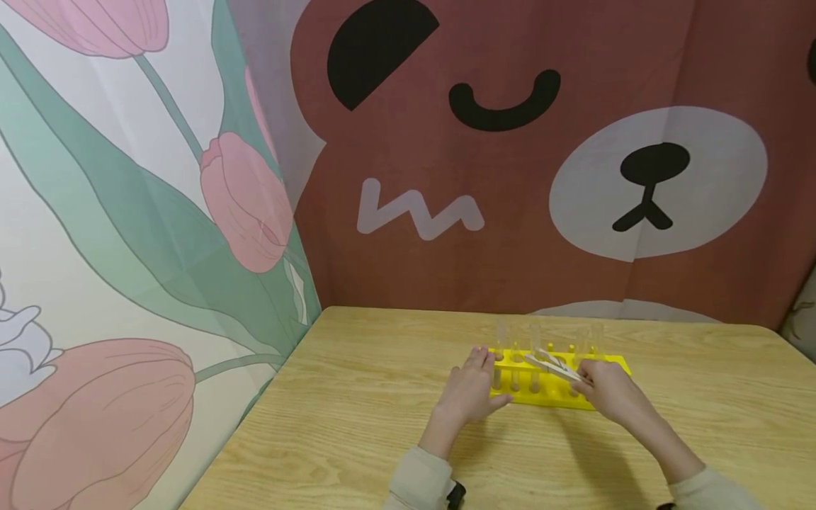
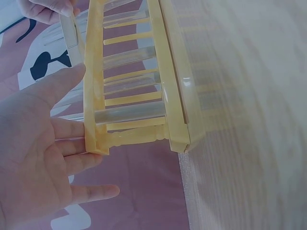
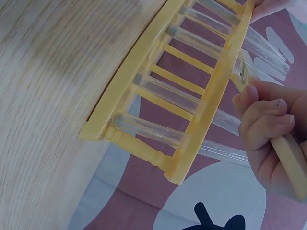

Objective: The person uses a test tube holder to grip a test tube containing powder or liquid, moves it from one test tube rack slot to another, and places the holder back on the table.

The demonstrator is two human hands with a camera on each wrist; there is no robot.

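Right hand (image 1: pixel 608 392) curled round the wooden test-tube clamp (image 1: pixel 561 370), left hand (image 1: pixel 468 392) straight-fingered against the yellow rack (image 1: pixel 554 401) on the table (image 1: pixel 344 418), I see five test tubes (image 3: pixel 148 129) standing in it. None is lifted clear; whether the clamp grips one, I cannot tell.

1. A yellow two-tier rack (image 1: pixel 542 401) stands upright on a wood-grain tabletop (image 1: pixel 344 411), its left end touched by the left hand (image 1: pixel 470 389).
2. Five clear test tubes (image 3: pixel 148 130) stand in it, three toward the left, two toward the right.
3. A pale wooden clamp (image 1: pixel 552 367), gripped in the right hand (image 1: pixel 608 389), slants across the rack's top, pointing left.
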